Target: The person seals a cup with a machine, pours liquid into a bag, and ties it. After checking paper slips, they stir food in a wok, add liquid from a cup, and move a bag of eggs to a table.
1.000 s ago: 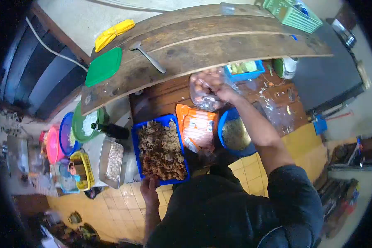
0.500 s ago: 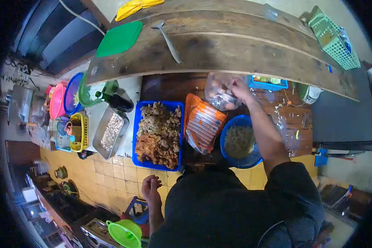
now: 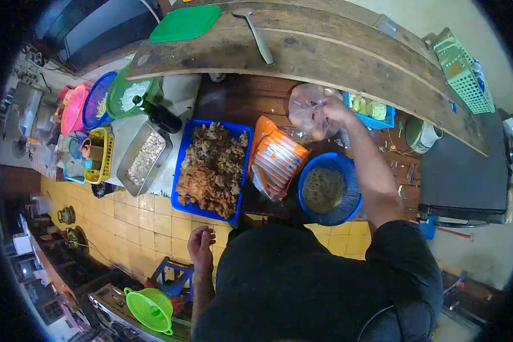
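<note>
My right hand (image 3: pixel 335 109) is closed on a clear plastic bag (image 3: pixel 306 107) at the far side of the brown wooden table. Pinkish-brown pieces show through the bag, too blurred to name. An orange-and-clear pack of sausages (image 3: pixel 279 158) lies just in front of it. Below my right forearm stands a blue colander (image 3: pixel 354 188) with pale, noodle-like strands inside. My left hand (image 3: pixel 201 244) hangs low over the floor with its fingers curled, and nothing shows in them. A blue tray (image 3: pixel 179 208) heaped with brown and orange crumbly food is the thing nearest to it.
A rough plank shelf (image 3: pixel 325 51) overhangs the table's far side, bearing a spatula-like tool (image 3: pixel 257 37) and a green lid (image 3: pixel 185 23). A metal pan (image 3: pixel 166 149) and green bottle (image 3: pixel 159 117) stand left. Beyond my right hand is a blue basket (image 3: pixel 376 122).
The view has shifted slightly. My right hand stays at the plastic bag, which now looks more upright and gathered near my fingers. My left hand still hangs by my side.
</note>
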Motion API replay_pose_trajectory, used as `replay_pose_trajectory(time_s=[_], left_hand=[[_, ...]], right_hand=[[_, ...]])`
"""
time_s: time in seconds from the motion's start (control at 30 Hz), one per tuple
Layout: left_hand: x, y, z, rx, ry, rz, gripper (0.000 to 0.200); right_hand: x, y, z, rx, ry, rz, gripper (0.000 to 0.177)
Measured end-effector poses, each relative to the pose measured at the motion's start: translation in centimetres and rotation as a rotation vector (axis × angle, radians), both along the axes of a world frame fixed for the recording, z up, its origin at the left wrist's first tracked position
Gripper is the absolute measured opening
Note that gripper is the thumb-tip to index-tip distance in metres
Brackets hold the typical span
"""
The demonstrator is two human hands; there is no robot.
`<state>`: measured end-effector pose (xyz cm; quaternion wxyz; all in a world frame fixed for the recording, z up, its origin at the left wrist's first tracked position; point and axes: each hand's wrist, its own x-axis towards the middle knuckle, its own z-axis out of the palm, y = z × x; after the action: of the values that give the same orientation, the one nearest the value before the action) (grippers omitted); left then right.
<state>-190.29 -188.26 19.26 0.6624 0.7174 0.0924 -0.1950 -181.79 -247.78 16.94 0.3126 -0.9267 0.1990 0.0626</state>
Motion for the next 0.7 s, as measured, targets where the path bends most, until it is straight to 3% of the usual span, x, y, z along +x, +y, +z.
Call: replay_pose_trajectory(time_s=[0.03,0.2,0.33,0.4,0.43,0.47,0.57,0.7], left_hand=[[-0.1,0.0,-0.1,-0.013,0.009,-0.002,0.014],[-0.8,0.3,-1.2,-0.009,-0.015,-0.045,0.016],[-0.9,-0.3,-0.6,-0.001,-0.003,-0.061,0.017],[-1.1,-0.3,-0.5,-0.007,-0.002,-0.059,0.018],[-1.1,-0.1,-0.8,-0.023,0.0,-0.057,0.018],[-1.2,0.0,-1.0,-0.04,0.001,-0.054,0.018],[-1.4,-0.2,-0.9,-0.025,0.009,-0.046,0.018],[-1.8,-0.1,-1.6,-0.083,0.015,-0.029,0.017]], right_hand=[[-0.5,0.2,0.8,0.143,-0.02,-0.19,0.021],[0.0,-0.7,4.6,0.38,-0.003,-0.206,0.014],[0.3,-0.6,7.4,0.313,-0.116,-0.238,0.021],[0.4,-0.3,8.7,0.285,-0.38,-0.331,0.034],[0.2,-0.6,9.6,0.607,-0.381,-0.432,0.046],[0.1,-1.4,9.0,0.607,-0.381,-0.431,0.046],[0.8,-4.1,6.1,0.571,-0.795,-0.489,0.053],[0.5,-4.8,5.9,0.565,-0.835,-0.494,0.056]])
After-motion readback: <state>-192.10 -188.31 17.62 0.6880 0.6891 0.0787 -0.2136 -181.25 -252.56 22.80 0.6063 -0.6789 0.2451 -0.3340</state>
